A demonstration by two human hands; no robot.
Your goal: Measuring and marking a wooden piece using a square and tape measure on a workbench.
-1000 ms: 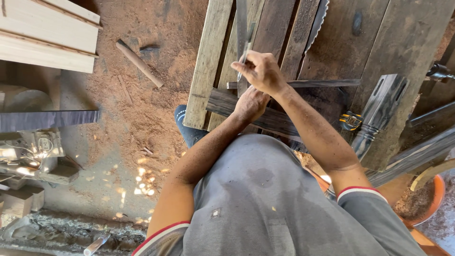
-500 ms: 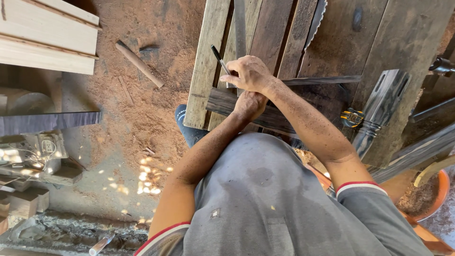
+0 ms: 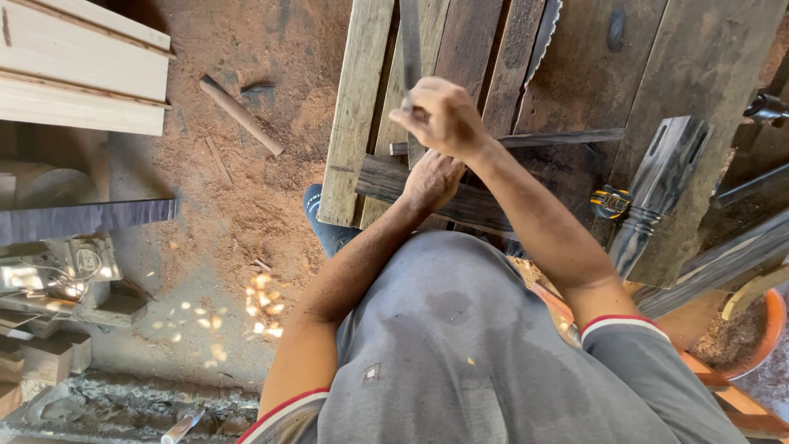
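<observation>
My right hand (image 3: 442, 115) is closed around a thin dark pen or pencil, mostly hidden in the fist, held over a long metal ruler (image 3: 408, 41) on the plank workbench (image 3: 592, 74). My left hand (image 3: 431, 181) presses down on a dark wooden board (image 3: 386, 177) lying across the bench's near edge. A thin dark wooden strip (image 3: 559, 138) runs to the right just behind the right hand.
A dark turned wooden leg (image 3: 657, 193) and a yellow-black tape measure (image 3: 610, 201) lie on the bench at right. A saw blade (image 3: 545, 33) rests on the planks. Pale boards (image 3: 82, 66) and a wooden stick (image 3: 241, 115) lie on the sawdust floor at left. An orange basin (image 3: 756, 333) sits lower right.
My right hand rose from the dark board back toward the ruler, and the pen that stuck out half a second ago is now hidden in the fist. The left hand stayed put.
</observation>
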